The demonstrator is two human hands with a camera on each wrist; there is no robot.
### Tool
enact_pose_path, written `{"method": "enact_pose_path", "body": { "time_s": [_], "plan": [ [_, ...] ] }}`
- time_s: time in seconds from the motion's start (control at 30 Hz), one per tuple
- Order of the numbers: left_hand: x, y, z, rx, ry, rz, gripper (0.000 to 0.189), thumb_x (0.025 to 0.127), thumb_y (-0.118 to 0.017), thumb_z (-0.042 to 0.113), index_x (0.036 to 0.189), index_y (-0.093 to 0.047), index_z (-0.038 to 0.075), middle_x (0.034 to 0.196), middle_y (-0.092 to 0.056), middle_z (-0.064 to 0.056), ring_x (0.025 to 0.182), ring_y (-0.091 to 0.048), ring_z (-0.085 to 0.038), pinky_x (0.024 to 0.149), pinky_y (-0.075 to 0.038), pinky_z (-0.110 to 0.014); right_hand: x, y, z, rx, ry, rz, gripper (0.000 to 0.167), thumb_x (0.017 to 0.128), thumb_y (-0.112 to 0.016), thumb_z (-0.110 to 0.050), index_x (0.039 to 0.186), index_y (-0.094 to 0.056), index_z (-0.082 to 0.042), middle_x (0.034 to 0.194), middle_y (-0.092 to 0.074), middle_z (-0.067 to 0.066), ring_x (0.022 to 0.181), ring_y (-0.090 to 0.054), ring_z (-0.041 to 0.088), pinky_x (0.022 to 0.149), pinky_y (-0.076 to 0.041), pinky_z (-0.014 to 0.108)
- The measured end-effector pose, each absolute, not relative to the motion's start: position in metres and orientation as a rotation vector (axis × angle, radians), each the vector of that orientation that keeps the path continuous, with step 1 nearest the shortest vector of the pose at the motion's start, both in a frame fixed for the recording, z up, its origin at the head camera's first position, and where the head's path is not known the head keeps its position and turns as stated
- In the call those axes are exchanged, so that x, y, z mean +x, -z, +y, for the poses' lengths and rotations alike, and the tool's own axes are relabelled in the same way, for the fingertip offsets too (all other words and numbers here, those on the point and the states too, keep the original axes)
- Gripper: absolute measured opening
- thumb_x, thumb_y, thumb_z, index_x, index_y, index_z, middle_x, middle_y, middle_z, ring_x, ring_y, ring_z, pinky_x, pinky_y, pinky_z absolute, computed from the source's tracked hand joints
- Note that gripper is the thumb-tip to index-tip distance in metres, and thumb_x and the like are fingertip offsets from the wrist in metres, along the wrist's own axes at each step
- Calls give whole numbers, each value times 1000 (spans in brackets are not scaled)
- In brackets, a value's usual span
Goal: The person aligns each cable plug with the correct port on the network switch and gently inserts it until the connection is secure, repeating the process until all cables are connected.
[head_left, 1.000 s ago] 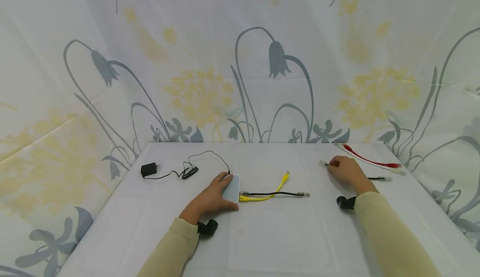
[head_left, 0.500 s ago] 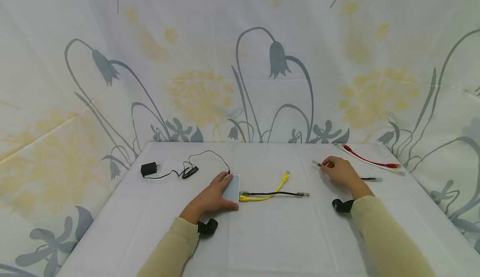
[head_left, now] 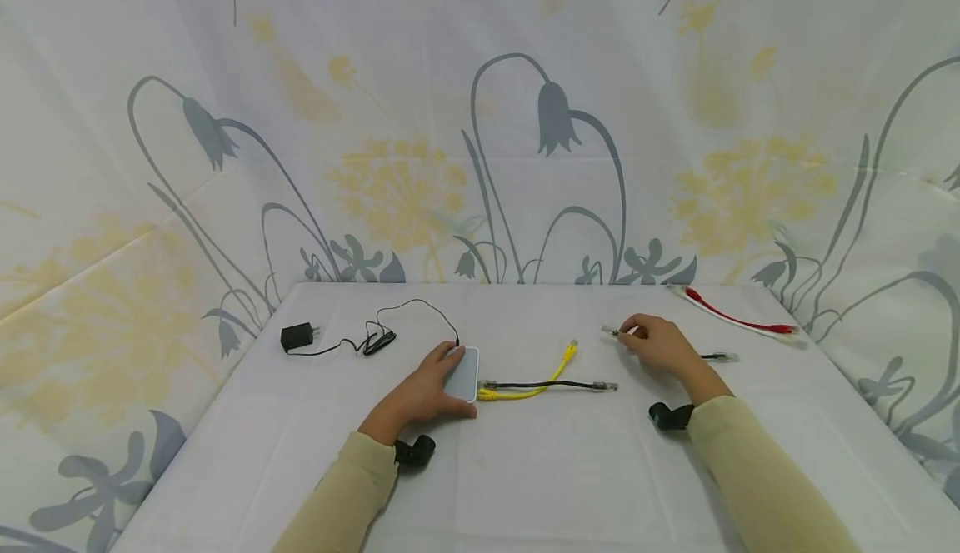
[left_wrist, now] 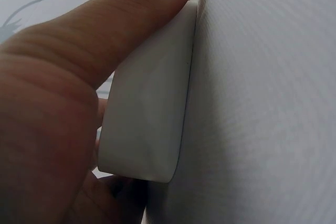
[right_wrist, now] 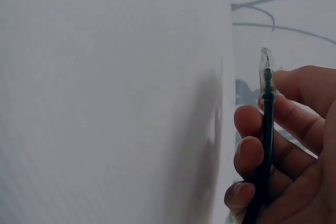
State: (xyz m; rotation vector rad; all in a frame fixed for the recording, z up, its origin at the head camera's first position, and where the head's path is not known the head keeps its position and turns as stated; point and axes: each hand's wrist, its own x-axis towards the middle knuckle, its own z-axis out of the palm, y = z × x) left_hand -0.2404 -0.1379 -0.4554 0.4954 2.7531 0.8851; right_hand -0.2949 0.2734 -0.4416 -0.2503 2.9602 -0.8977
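My left hand (head_left: 423, 391) grips a small white box with a grey top (head_left: 465, 376), fingers at its far edge and thumb at the near one. In the left wrist view the thumb lies along the white side wall (left_wrist: 149, 103). A yellow Ethernet cable (head_left: 564, 361) and a black Ethernet cable (head_left: 555, 384) run from the box's right side and cross. Off to the right, my right hand (head_left: 660, 346) pinches a second black Ethernet cable (right_wrist: 268, 124) just behind its clear plug (right_wrist: 265, 72), which points left. Its other plug (head_left: 723, 357) shows past the wrist.
A black power adapter (head_left: 297, 336) lies at the left, its thin cord (head_left: 380, 342) running to the box's back edge. Red (head_left: 738, 316) and white (head_left: 731, 317) Ethernet cables lie at the back right of the white-covered table (head_left: 540, 478). A flower-patterned cloth (head_left: 405, 78) rises behind.
My right hand has moved left towards the box, carrying the second black Ethernet cable along. The left hand and the box have stayed in place.
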Motion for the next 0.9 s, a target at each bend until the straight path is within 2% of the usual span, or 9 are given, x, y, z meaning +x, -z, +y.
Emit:
{"method": "enact_pose_path", "body": {
  "time_s": [0.37,0.9],
  "plan": [
    [-240,454,-137,475,-881,2750,108,69,-83,52,155,-27,18,162,-15,-8,146,-24,-33,111,-33,-53,-290,443,257,-199,925,2905,29,96,-57,-33,113,-64,-11,94,-66,8,75,-56,19,64,-44,30],
    [-240,453,-137,465,-880,2744,108,69,-84,52,155,-26,20,162,-15,-6,146,-24,-33,111,-33,-53,-275,440,238,-332,971,2910,22,94,-62,-30,107,-67,-14,88,-65,3,77,-53,17,67,-42,30]
  ]
}}
